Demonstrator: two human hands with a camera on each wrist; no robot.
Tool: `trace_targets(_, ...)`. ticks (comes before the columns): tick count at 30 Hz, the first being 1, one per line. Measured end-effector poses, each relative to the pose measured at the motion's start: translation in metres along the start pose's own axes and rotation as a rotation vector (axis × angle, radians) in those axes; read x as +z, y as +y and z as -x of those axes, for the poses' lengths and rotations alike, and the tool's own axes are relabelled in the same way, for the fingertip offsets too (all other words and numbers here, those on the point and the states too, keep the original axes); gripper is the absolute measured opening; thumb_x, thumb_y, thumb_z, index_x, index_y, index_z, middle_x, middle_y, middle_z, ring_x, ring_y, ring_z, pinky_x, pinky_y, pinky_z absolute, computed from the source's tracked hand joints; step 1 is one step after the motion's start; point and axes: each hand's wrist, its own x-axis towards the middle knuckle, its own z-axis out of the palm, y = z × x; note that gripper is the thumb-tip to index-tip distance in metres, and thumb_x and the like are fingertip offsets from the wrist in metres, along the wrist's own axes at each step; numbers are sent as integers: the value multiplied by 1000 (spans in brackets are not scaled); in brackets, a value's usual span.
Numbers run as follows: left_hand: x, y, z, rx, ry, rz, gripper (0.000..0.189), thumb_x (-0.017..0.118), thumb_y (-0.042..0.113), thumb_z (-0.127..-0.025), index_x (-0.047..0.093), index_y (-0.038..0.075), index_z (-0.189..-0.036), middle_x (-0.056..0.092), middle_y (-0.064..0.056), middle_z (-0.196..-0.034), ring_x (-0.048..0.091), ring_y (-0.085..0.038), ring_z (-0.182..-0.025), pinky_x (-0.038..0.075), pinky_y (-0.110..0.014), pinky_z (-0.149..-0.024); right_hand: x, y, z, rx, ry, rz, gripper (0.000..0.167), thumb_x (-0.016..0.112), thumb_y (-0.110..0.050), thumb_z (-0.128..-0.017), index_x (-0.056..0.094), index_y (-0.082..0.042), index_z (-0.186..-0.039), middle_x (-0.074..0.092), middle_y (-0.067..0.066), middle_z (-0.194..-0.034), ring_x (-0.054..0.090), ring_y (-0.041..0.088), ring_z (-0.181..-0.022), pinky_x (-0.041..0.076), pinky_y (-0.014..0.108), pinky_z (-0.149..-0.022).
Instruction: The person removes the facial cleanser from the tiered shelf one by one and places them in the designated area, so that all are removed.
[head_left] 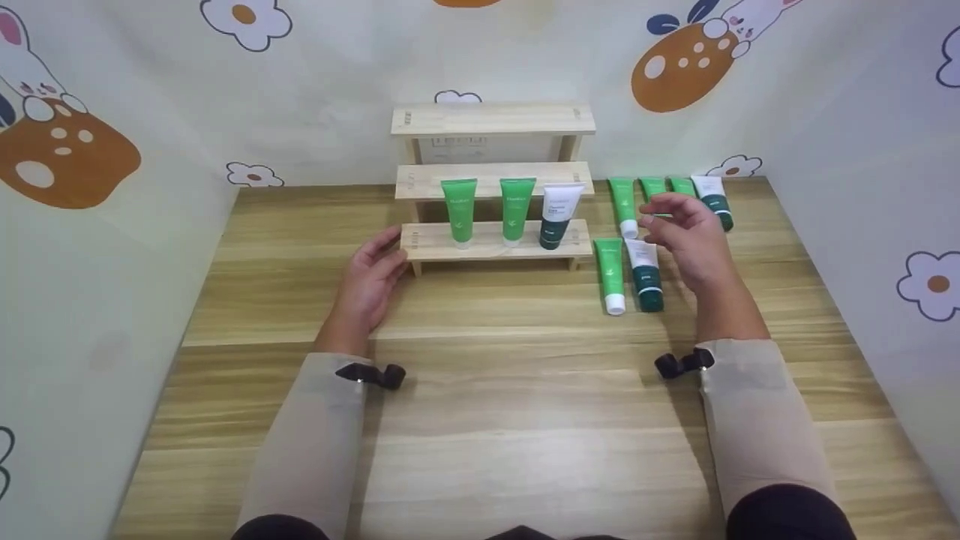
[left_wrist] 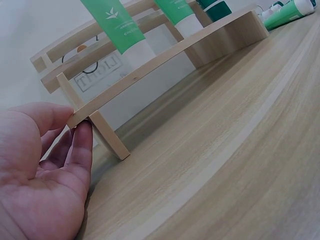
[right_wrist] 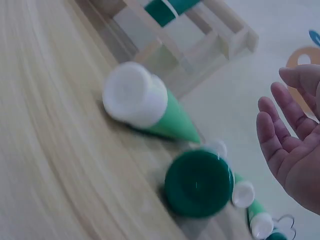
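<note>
My left hand (head_left: 369, 283) pinches the left end of the bottom step of a three-step wooden display rack (head_left: 495, 118). In the left wrist view, the thumb lies at the plank's corner, with fingers (left_wrist: 82, 142) beneath it. On that step stand a green tube (head_left: 460, 210), another green tube (head_left: 515, 208) and a white and dark-green tube (head_left: 561, 214), caps down. Above the tubes lying right of the rack, my right hand (head_left: 694, 240) hovers with loosely bent fingers and nothing in them. Nearest to it are a white and dark-green tube (head_left: 646, 274) and a green tube (head_left: 622, 202).
Another green tube (head_left: 611, 274) lies flat in the front row, cap toward me. Farther back lie more green tubes, partly covered by the right hand, and a white and dark-green tube (head_left: 712, 201). Printed cloth walls (head_left: 337, 97) border the wooden table (head_left: 510, 420).
</note>
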Motion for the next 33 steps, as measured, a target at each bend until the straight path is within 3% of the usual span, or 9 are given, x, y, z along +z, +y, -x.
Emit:
trace_targets(6,2,-1,0,4,-3,13,54,60,-5,-103,49,2,-156,47,-9,-166,61,-15,-129,55,-26,-108,19,-14,8,-79,-73,-7,30,75,-8,-99,68,-6,-129,74,3,-115,71,20,-106,65,28,-88)
trace_targets(12,3,-3,-1,7,-17,16,54,58,-5,-104,48,1,-157,45,-10,-167,61,-13,-127,55,-24,-106,35,-26,13,-105,-124,-56,30,76,-6,-98,70,-8,-127,75,6,-117,72,27,-110,65,27,-87)
trace_targets(19,3,-1,-1,-10,-7,27,54,59,-4,-105,47,1,-158,44,-11,-168,61,-13,-130,55,-23,-107,57,-39,9,-119,-113,-49,32,78,-8,-97,69,-10,-128,73,11,-122,73,28,-112,65,25,-87)
trace_targets(27,0,0,-2,-16,12,10,53,60,-3,-105,50,3,-156,46,-9,-167,58,-17,-137,54,-26,-111,79,-43,5,-120,-116,-32,36,79,-6,-96,68,-8,-130,71,9,-128,66,35,-129,63,24,-94)
trace_targets(33,1,0,-1,-10,15,12,53,59,-5,-104,51,3,-156,48,-9,-165,58,-18,-138,55,-27,-111,89,-40,3,-131,-129,8,36,79,-5,-96,68,-5,-130,71,4,-126,68,25,-120,62,23,-95)
